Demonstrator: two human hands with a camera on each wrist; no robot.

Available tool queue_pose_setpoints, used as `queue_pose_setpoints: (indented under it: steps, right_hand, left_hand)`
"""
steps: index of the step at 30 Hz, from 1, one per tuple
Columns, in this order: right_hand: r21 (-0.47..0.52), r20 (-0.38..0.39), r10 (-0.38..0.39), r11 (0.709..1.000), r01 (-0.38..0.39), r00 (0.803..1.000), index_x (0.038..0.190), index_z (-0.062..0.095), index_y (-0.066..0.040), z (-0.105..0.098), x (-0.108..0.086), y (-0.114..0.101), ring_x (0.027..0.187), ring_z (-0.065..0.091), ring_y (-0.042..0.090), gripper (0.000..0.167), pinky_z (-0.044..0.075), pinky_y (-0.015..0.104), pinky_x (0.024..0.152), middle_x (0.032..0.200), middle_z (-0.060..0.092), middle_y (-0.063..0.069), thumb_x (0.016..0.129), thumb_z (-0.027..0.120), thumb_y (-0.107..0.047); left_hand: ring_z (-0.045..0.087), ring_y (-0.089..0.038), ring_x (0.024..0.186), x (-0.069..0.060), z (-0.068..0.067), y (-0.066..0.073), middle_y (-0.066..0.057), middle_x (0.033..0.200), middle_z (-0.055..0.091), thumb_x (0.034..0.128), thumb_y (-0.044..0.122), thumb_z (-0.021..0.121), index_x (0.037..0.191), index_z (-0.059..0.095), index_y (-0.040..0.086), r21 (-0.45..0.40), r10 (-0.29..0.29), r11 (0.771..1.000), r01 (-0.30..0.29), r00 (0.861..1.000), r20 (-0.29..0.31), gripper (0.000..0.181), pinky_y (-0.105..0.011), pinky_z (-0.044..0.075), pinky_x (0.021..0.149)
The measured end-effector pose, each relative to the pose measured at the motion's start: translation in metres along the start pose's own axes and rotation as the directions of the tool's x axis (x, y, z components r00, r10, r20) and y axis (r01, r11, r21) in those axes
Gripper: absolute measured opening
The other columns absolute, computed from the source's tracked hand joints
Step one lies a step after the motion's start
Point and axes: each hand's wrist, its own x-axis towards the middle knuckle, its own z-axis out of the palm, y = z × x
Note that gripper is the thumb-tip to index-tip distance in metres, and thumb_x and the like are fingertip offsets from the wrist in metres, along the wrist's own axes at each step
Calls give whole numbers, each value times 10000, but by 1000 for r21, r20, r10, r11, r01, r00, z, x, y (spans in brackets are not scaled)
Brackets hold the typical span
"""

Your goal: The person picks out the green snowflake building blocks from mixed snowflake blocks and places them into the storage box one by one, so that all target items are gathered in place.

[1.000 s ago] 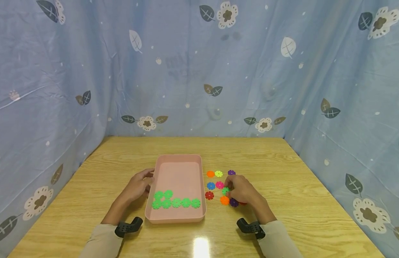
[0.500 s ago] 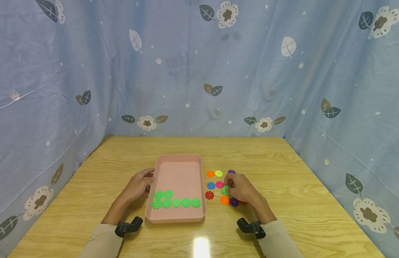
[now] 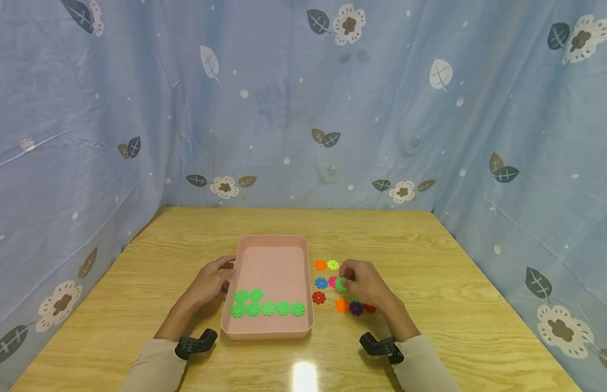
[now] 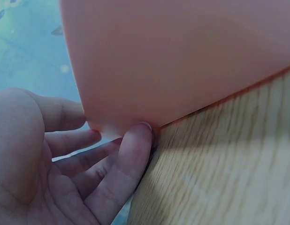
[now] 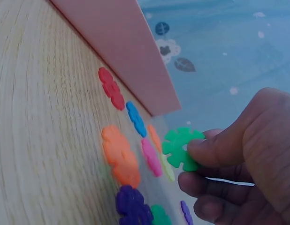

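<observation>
My right hand (image 3: 366, 283) pinches a green snowflake-shaped building disc (image 5: 177, 149) between thumb and forefinger, held above the table in the right wrist view. To the left, a pink tray (image 3: 271, 267) has several green discs (image 3: 268, 308) lying flat along its near end. My left hand (image 3: 210, 282) rests against the tray's left side, its loosely bent fingers and thumb touching the outer wall (image 4: 173, 61) near a corner. Under the right hand, another green disc (image 5: 160, 215) shows partly, beside a purple disc (image 5: 133, 206).
Loose discs lie right of the tray: red (image 3: 319, 298), blue (image 3: 321, 283), yellow (image 3: 333, 264), pink (image 5: 151, 158) and orange (image 3: 341, 306) among them. The wooden table (image 3: 411, 239) meets a blue patterned curtain (image 3: 284, 109) at its back and sides.
My right hand has lifted the green disc slightly and shifted it a little left and away from me. Another green disc now shows below the hand. My left hand stays against the tray.
</observation>
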Motion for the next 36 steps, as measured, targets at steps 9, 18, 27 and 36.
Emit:
queue_pose_setpoints:
  steps: [9, 18, 27, 36]
  right_hand:
    - [55, -3, -57, 997, 57, 998, 903, 658, -69, -1, 2, -11, 687, 518, 145, 92, 483, 257, 602, 776, 595, -13, 917, 664, 22]
    - [90, 38, -78, 993, 74, 996, 919, 663, -39, 5, 7, -25, 706, 551, 147, 66, 514, 256, 620, 793, 611, -11, 910, 665, 26]
    - [65, 2, -126, 990, 125, 992, 977, 692, -83, 14, 16, -39, 785, 602, 125, 109, 554, 265, 691, 876, 655, -16, 929, 661, 10]
    - [74, -18, -221, 972, 222, 975, 997, 732, -49, 20, 35, -66, 802, 637, 143, 130, 564, 249, 708, 874, 683, 18, 921, 674, 39]
  left_hand:
    - [689, -296, 753, -2, 1, 0, -281, 1397, 506, 1055, 166, 458, 1547, 364, 10, -13, 7, 1000, -7, 1000, 6, 525, -401, 613, 634]
    - [685, -295, 754, -3, 1, 1, -277, 1372, 518, 1048, 157, 451, 1543, 368, 6, -7, 3, 1000, -3, 1000, 3, 524, -400, 613, 631]
    - [687, -282, 736, -2, 3, -1, -283, 1382, 500, 1064, 150, 443, 1538, 368, -5, 11, 10, 1000, -10, 1000, 6, 504, -382, 613, 630]
    - [689, -287, 743, -1, 2, 2, -287, 1395, 495, 1062, 155, 439, 1544, 367, 6, 21, 12, 1000, -12, 1000, 7, 509, -388, 614, 626]
